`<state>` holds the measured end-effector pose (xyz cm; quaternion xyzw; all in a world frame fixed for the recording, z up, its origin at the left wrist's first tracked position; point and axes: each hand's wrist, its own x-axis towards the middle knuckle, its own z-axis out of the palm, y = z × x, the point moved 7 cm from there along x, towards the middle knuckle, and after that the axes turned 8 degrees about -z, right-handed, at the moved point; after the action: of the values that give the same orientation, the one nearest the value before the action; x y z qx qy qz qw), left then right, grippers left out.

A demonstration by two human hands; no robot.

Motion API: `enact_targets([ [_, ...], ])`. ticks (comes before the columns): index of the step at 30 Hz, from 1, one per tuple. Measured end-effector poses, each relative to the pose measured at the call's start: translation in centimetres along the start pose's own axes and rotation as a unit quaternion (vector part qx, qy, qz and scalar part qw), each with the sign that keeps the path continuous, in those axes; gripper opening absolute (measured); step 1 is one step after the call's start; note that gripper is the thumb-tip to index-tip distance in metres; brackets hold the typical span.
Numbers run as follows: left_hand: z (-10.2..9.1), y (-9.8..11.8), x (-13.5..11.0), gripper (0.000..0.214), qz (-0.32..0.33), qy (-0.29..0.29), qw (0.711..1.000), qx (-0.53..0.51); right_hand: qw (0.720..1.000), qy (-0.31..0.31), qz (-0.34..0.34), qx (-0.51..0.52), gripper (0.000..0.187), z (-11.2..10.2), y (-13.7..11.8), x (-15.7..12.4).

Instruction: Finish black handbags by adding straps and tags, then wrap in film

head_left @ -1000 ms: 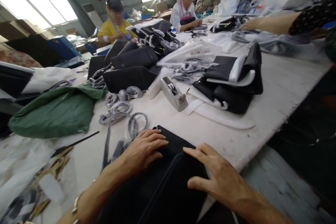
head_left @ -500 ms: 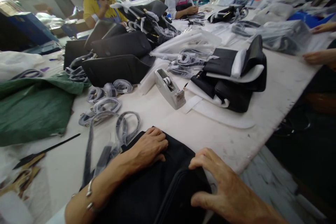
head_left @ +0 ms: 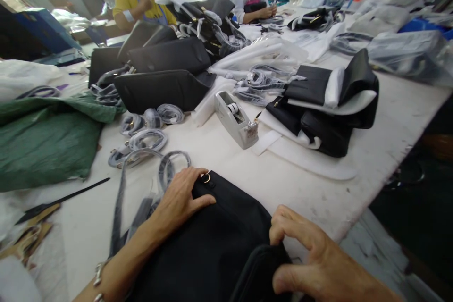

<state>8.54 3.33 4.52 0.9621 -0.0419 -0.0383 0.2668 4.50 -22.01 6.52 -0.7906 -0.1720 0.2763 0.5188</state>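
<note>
A black bag (head_left: pixel 212 231) lies in front of me at the table's near side, with a gold-coloured ring at its far corner. My left hand (head_left: pixel 184 193) has hold of that corner's left edge, the thumb on top and the fingers over the far side. At the bag's right side, my right hand (head_left: pixel 300 250) grips the edge between curled fingers and thumb, close to a rounded black flap or pocket (head_left: pixel 264 269). Wrapped straps (head_left: pixel 138 217) lie just left of the bag, partly behind my left forearm.
Beyond the bag stands a grey tape dispenser (head_left: pixel 237 122). Black bags with white padding (head_left: pixel 318 104) lie right of it; more dark bags (head_left: pixel 159 89) are piled left. Wrapped strap coils (head_left: pixel 148 139) and a green sack (head_left: pixel 46 141) lie left. Two people sit across the table (head_left: pixel 311 198).
My left hand has moved from the bag's upper face to its far left corner, uncovering the ring. My right hand has shifted slightly right and down with the bag's edge.
</note>
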Motion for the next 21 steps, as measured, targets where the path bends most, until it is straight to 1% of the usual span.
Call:
enact_targets([
  [1,-0.3,0.1,0.2,0.047,-0.021,-0.016,0.999,-0.028,1.000,0.004,0.002,0.006,0.027,0.0,-0.1,-0.1],
  [3,-0.8,0.1,0.4,0.050,-0.076,-0.067,0.991,-0.087,1.000,0.003,0.001,0.012,0.029,0.1,-0.3,-0.2],
  [5,-1.1,0.1,0.3,0.054,-0.114,-0.133,0.973,-0.153,1.000,-0.006,-0.005,0.010,0.029,0.1,-0.4,-0.3],
  [7,-1.5,0.4,0.1,0.052,-0.118,-0.176,0.951,-0.224,1.000,-0.010,-0.017,0.000,0.026,-0.1,-0.5,-0.3],
  [9,-2.0,0.7,-0.3,0.046,-0.117,-0.180,0.926,-0.312,0.999,-0.002,-0.037,-0.005,0.021,-0.7,-0.7,-0.1],
  [11,-2.4,0.6,-0.8,0.045,-0.136,-0.156,0.884,-0.419,0.998,0.016,-0.058,0.009,0.018,-1.5,-1.2,0.2],
  [12,-2.6,0.4,-1.1,0.045,-0.148,-0.136,0.857,-0.475,0.998,0.025,-0.063,0.015,0.022,-1.9,-1.5,0.4],
  [14,-3.1,-0.4,-1.6,0.045,-0.170,-0.078,0.798,-0.573,0.997,0.033,-0.067,0.000,0.035,-2.1,-2.3,0.7],
  [16,-3.9,-1.6,-1.9,0.047,-0.187,-0.007,0.745,-0.640,0.995,0.020,-0.081,-0.051,0.050,-1.4,-3.3,1.0],
  [18,-4.5,-2.7,-2.1,0.051,-0.201,0.052,0.702,-0.682,0.990,0.004,-0.104,-0.092,0.064,0.0,-4.1,1.1],
  [19,-4.7,-3.3,-2.1,0.052,-0.208,0.073,0.685,-0.694,0.989,0.003,-0.111,-0.100,0.068,0.6,-4.3,1.1],
  [21,-4.8,-4.0,-2.0,0.053,-0.224,0.098,0.667,-0.704,0.989,0.015,-0.102,-0.104,0.071,1.6,-4.1,0.9],
])
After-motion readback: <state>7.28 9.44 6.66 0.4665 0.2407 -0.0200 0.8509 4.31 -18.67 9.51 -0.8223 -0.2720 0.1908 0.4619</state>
